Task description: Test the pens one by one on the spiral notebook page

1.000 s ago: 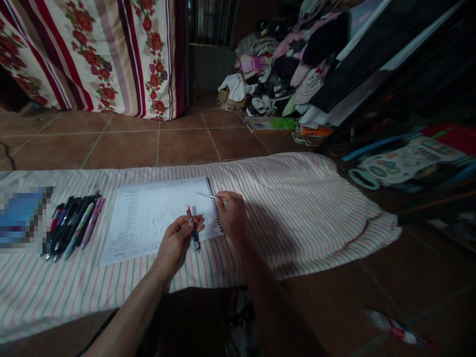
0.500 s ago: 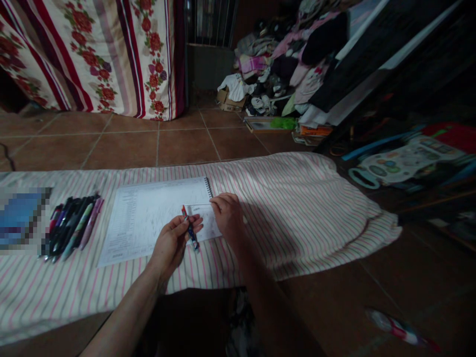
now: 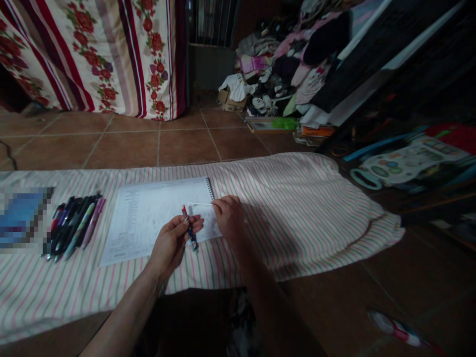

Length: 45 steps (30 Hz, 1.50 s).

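A dark patterned pen (image 3: pixel 192 235) with a red end is pinched between the thumb and fingers of my left hand (image 3: pixel 173 237), tilted over the notebook. My right hand (image 3: pixel 229 214) grips a thin white rod, like a pen refill (image 3: pixel 201 204), by one end. Its other end points left, close to the pen's red end. Beneath both hands lies a spiral notebook (image 3: pixel 156 198) with a printed, marked page. My right forearm and hand hide part of the cloth to the notebook's right.
Several pens (image 3: pixel 76 225) lie in a row left of the notebook, beside a blurred-out blue item (image 3: pixel 22 218). A striped cloth (image 3: pixel 297 208) covers the low table. Clothes (image 3: pixel 290 64) are heaped beyond it, and a bottle (image 3: pixel 397 329) lies on the tiled floor.
The thin white rod has shifted slightly to the right with my right hand and lies at a slightly different slant. My left hand and the pen have hardly moved.
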### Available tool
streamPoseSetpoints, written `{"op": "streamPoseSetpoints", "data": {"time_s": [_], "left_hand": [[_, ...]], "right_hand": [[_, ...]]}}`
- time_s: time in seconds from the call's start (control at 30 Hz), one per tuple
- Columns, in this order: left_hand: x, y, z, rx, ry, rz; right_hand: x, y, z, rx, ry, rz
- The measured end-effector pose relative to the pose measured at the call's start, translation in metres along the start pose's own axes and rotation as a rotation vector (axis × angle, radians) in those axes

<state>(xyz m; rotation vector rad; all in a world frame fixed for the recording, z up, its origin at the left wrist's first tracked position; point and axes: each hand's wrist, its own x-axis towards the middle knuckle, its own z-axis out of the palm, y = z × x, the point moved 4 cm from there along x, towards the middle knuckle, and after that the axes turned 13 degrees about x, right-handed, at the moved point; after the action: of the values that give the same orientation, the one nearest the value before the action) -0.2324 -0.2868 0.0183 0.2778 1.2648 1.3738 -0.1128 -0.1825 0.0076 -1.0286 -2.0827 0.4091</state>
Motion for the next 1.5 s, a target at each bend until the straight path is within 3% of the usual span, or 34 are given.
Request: {"op": "streamPoseSetpoints", "data": {"time_s": [1.5], "left_hand": [[0.0016,0.0053,-0.0091,0.071,-0.016,0.058]], "right_hand": [[0.0025,-0.0021,-0.0003,0.013,-0.023,0.021]]}}
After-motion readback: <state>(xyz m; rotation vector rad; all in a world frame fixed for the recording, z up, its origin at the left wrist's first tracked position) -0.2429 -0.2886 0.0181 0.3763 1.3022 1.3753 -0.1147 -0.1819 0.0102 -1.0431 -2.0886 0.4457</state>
